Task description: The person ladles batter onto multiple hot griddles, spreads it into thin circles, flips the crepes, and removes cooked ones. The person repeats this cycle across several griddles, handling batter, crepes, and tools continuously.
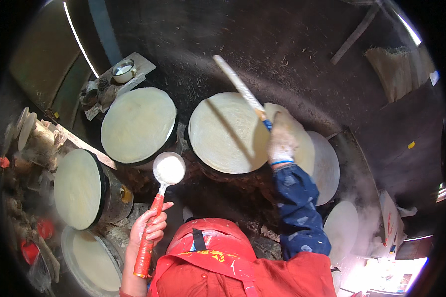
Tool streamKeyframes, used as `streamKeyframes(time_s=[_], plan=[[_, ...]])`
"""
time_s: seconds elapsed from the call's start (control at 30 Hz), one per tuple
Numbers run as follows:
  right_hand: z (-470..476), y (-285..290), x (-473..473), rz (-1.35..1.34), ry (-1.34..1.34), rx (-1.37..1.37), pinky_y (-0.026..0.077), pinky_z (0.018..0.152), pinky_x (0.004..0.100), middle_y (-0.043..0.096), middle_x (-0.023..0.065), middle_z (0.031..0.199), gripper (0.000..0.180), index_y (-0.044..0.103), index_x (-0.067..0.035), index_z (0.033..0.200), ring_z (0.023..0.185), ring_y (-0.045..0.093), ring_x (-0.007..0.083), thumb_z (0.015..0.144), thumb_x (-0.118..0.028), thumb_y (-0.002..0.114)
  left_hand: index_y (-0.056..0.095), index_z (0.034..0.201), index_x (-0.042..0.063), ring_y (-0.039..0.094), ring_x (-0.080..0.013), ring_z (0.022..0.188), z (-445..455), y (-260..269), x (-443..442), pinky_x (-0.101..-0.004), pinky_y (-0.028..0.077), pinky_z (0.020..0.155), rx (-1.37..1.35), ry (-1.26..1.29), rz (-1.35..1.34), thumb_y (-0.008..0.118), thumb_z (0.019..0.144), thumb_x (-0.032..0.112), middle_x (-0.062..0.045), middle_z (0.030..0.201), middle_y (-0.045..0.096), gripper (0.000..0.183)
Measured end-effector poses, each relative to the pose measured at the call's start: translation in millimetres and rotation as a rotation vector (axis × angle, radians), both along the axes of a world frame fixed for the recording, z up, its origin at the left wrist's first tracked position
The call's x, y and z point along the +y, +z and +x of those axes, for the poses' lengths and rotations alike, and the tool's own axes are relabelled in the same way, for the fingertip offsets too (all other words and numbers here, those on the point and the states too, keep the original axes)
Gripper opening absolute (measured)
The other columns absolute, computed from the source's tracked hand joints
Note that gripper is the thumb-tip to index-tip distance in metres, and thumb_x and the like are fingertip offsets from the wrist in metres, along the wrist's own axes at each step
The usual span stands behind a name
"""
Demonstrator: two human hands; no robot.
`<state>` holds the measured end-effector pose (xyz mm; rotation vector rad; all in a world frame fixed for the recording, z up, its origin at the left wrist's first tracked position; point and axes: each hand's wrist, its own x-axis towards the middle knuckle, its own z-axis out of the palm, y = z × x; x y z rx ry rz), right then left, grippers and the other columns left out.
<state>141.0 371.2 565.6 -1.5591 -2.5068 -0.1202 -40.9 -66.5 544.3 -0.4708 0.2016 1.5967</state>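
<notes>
My left hand (151, 227) is closed around the red-wrapped handle of a ladle (169, 169), whose round bowl holds white liquid. My right hand (281, 143), in a whitish work glove, grips a long flat wooden stick (241, 84) with a blue band near the grip. The stick slants up and left over a round griddle (223, 133) covered with a pale layer of batter, and casts a shadow across it. Left of it, another round griddle (138, 124) bears a smooth pale layer. Part of a third pale round (301, 137) shows behind the glove.
More pale rounds stand at the left (78, 189) and right (324, 167), with another (341, 232) amid steam at lower right. A large basin of pale liquid (94, 260) sits lower left. On a board (143, 65) at upper left rests a metal cup (123, 71).
</notes>
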Motion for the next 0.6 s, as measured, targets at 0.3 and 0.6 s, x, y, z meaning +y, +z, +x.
streamKeyframes(time_s=[0.3, 0.6], plan=[[-177, -69, -100, -0.131, 0.244, -0.011, 0.058, 0.057, 0.0537, 0.073, 0.0187, 0.094, 0.035, 0.050, -0.004, 0.131, 0.079, 0.078, 0.0384, 0.100, -0.016, 0.061, 0.036, 0.157, -0.009, 0.045, -0.0096, 0.051, -66, -7, -42, -0.0245, 0.042, 0.038, 0.032, 0.092, -0.038, 0.045, 0.112, 0.017, -0.006, 0.079, 0.046, 0.053], [-221, -90, -91, -0.269, 0.265, 0.052, 0.059, 0.069, 0.0580, 0.072, 0.0228, 0.107, 0.040, 0.049, -0.007, 0.134, 0.088, 0.076, 0.0457, 0.101, -0.024, 0.063, 0.037, 0.157, -0.007, 0.046, -0.0102, 0.050, -70, -3, -39, -0.0253, 0.042, 0.036, -0.006, 0.199, -0.053, 0.043, 0.113, 0.017, -0.006, 0.080, 0.048, 0.051]])
